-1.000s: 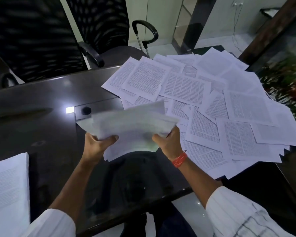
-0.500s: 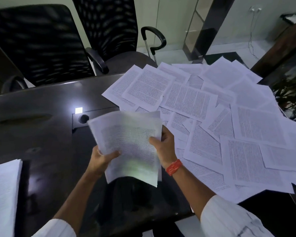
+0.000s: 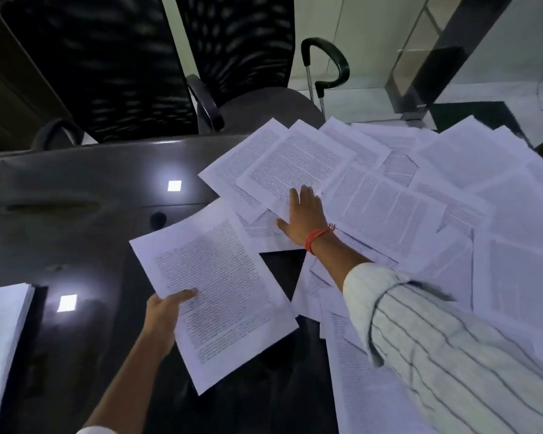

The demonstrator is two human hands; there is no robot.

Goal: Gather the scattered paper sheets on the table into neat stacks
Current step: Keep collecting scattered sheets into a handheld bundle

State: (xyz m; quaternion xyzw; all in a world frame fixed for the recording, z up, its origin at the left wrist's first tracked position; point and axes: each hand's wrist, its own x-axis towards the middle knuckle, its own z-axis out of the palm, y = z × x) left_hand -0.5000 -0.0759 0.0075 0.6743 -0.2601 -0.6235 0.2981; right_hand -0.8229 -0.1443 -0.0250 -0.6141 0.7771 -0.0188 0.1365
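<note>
Paper sheets (image 3: 389, 202), white and printed with dense blocks of dark text, lie spread in an overlapping sprawl over the right half of the dark glossy table (image 3: 76, 183), some square to its edge and many turned at angles, a few reaching past the far rim. A gathered bundle (image 3: 213, 286) of the same printed pages sits tilted in front of the person, its near left corner pinched by the left hand (image 3: 163, 311), thumb lying on top of the print and the other fingers out of sight beneath. The right hand (image 3: 304, 214), with an orange band (image 3: 318, 234) at the wrist and a striped sleeve (image 3: 452, 339) behind it, rests flat with straight, spread fingers on loose pages near the middle of the sprawl, gripping nothing. At the left edge of the view a thicker finished stack (image 3: 3, 339) lies on the table, well apart from the loose pages. Two bright square reflections (image 3: 174, 185) show on the tabletop, and two black mesh chairs (image 3: 107, 73) stand behind the far side. No tray, box or other holder is in view. Half a second ago both hands held the bundle upright between them; now the right hand has let go and reached out to the scattered pages, while the left alone holds the bundle, lowered and lying flatter.
</note>
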